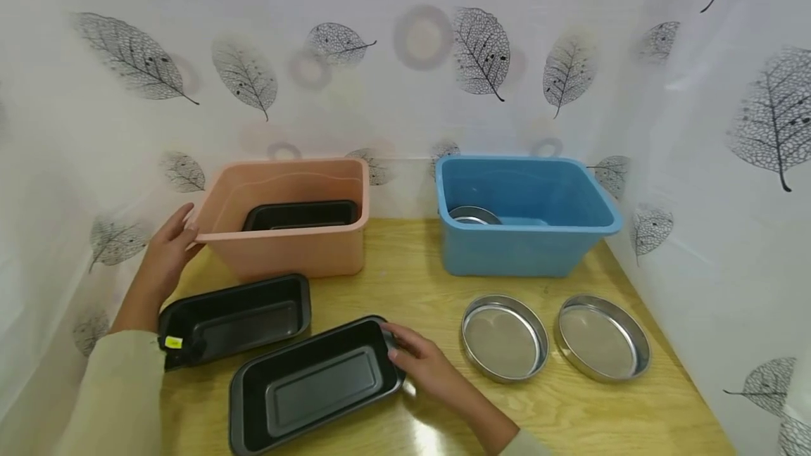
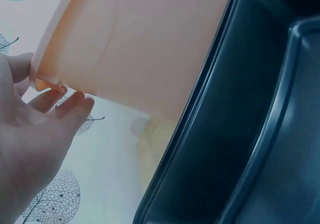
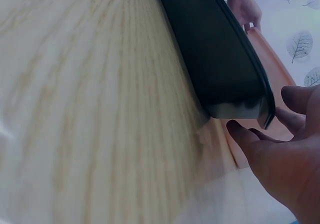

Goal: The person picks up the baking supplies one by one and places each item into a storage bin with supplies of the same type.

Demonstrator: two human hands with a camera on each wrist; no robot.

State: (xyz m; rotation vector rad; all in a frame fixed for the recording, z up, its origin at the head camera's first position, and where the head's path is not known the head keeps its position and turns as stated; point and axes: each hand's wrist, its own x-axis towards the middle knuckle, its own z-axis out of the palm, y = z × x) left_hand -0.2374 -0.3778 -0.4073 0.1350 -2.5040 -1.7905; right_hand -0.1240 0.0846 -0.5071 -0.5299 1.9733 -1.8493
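Note:
My left hand (image 1: pixel 166 252) grips the front left corner of the pink bin (image 1: pixel 298 252), thumb over its rim and fingers beneath, as the left wrist view shows. Beside that forearm lies a black loaf pan (image 1: pixel 247 326), partly covered by the sleeve. A second black loaf pan (image 1: pixel 323 378) lies nearer, slanted on the table. At its right end my right hand (image 1: pixel 431 368) holds the rim between thumb and fingers. Inside the pink bin sits another dark pan (image 1: pixel 300 214), its lower part hidden by the bin's front wall.
At the back right stands a blue bin (image 1: pixel 513 252) with a round metal pan (image 1: pixel 475 215) inside. Two more round pans, a left one (image 1: pixel 505 338) and a right one (image 1: pixel 603 338), lie before it on the wooden table (image 1: pixel 405 266). Leaf-patterned sheeting (image 1: pixel 405 111) encloses the back and sides.

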